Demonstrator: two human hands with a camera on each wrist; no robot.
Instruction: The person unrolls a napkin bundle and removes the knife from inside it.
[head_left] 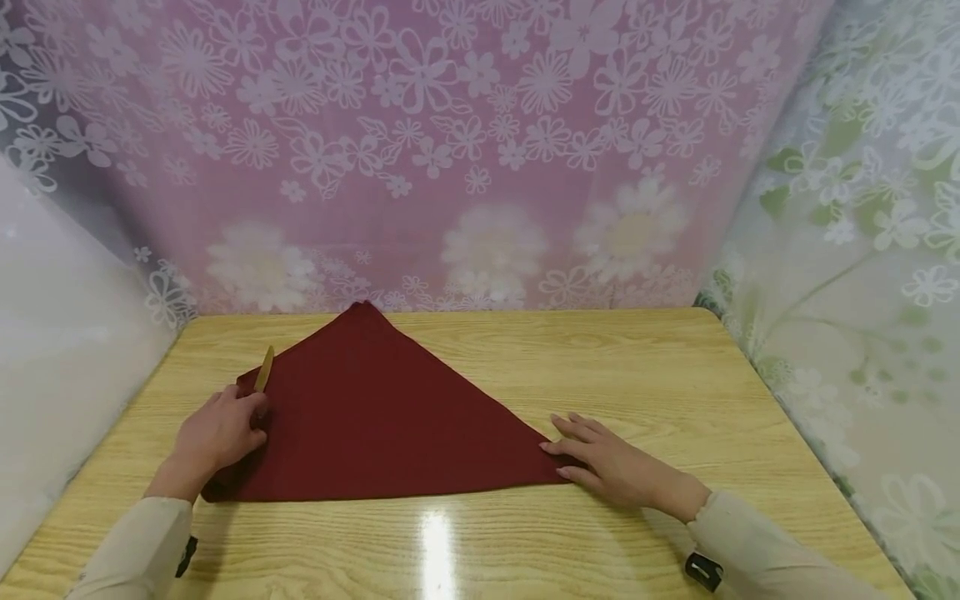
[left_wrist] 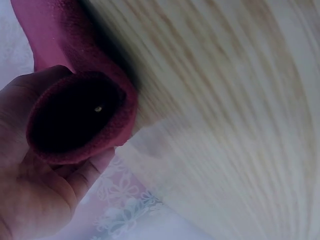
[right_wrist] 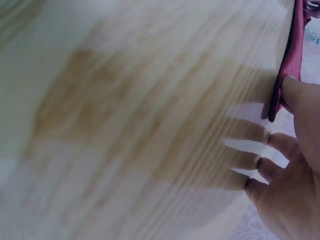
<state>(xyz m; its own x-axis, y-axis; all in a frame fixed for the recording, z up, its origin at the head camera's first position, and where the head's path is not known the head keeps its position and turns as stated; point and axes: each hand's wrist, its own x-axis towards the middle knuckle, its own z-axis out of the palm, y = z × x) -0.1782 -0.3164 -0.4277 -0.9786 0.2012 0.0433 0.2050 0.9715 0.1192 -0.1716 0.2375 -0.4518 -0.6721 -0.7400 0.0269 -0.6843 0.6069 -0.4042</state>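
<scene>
A dark red cloth napkin [head_left: 375, 417] lies on the table as a triangle, its peak toward the back. Its left side is rolled up, and my left hand [head_left: 221, 429] grips that roll. From the roll's far end sticks out a gold blade-like tip [head_left: 266, 368], apparently of a table knife; the rest is hidden in the cloth. The left wrist view looks into the roll's near end [left_wrist: 82, 117], with a small gold spot deep inside. At the napkin's right corner my right hand [head_left: 615, 462] has its fingers spread, and its thumb [right_wrist: 290, 90] touches the cloth edge.
The light wood-grain table [head_left: 637, 367] runs back to a pink flowered curtain [head_left: 450, 167]. Pale flowered sheets hang along the left side and right side [head_left: 862, 292]. Black clips or straps [head_left: 703, 572] show at the sleeves.
</scene>
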